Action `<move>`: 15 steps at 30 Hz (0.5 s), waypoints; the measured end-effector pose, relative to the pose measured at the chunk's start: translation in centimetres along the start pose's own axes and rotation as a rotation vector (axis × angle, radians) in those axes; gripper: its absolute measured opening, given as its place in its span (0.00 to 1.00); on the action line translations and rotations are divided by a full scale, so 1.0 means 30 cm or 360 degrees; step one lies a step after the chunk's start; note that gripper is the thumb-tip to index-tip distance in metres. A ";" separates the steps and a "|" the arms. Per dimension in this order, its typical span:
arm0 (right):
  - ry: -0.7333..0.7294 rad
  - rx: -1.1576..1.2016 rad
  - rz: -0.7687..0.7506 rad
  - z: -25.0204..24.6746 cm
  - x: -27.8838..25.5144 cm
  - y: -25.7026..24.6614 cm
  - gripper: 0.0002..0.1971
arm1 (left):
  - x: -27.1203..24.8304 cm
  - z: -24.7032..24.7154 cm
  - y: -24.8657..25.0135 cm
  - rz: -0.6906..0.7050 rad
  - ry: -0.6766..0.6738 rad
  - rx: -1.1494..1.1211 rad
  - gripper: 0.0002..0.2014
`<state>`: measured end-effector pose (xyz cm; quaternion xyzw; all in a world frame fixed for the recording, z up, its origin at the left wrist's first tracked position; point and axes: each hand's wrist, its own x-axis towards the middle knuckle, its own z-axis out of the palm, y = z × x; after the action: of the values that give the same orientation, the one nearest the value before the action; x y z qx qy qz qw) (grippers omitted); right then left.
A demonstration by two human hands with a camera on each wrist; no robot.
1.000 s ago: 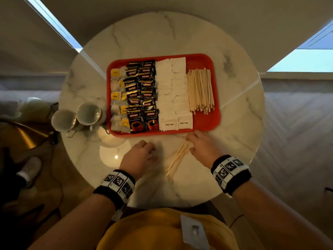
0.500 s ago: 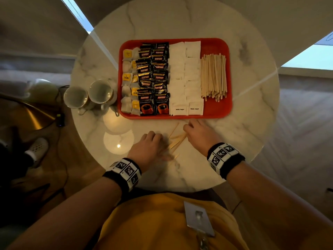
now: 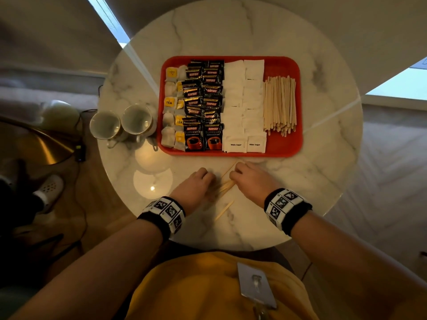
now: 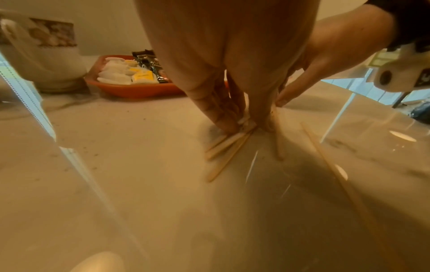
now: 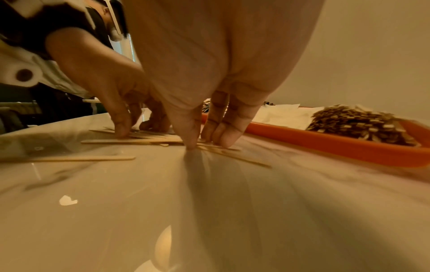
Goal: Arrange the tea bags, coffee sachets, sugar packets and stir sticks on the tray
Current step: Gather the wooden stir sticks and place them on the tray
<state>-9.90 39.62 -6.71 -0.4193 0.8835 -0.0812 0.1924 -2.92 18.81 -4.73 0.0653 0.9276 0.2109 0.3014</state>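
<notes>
The red tray holds tea bags, coffee sachets, white sugar packets and a pile of stir sticks in columns from left to right. Several loose stir sticks lie on the marble table in front of the tray. My left hand pinches their near ends between fingers and thumb. My right hand has its thumb and fingertips closed on their far ends. One stick lies apart, nearer me.
Two white cups stand left of the tray, one cup looming in the left wrist view. The round table's edge runs close to my body. A brass lamp shade sits lower left.
My hands have drawn closer together, pulling the loose sticks into a tighter bunch. One stick has been left behind nearer me. The view has shifted.
</notes>
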 end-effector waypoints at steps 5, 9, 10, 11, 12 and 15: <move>-0.0129 0.0075 -0.0025 -0.052 0.019 -0.029 0.23 | -0.001 0.021 0.027 -0.0076 -0.0083 0.0192 0.46; -0.0387 -0.0153 0.0033 -0.067 0.010 -0.051 0.51 | -0.019 0.044 0.024 -0.0068 -0.0020 0.0404 0.47; -0.0410 -0.0172 0.0036 -0.058 0.007 -0.058 0.53 | -0.016 0.046 0.020 -0.0061 -0.0010 0.0414 0.45; -0.0420 -0.0170 0.0040 -0.051 0.005 -0.064 0.52 | -0.012 0.043 0.019 -0.0046 -0.0005 0.0419 0.44; -0.0416 -0.0155 0.0035 -0.049 0.004 -0.069 0.49 | -0.007 0.040 0.015 -0.0023 0.0004 0.0420 0.41; -0.0362 -0.0041 0.0021 -0.050 0.008 -0.071 0.34 | 0.003 0.029 0.007 0.0041 0.0065 0.0331 0.26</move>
<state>-9.13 38.06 -4.76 -0.4223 0.8597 -0.0205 0.2867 -2.47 19.32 -5.33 0.1037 0.9495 0.1187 0.2713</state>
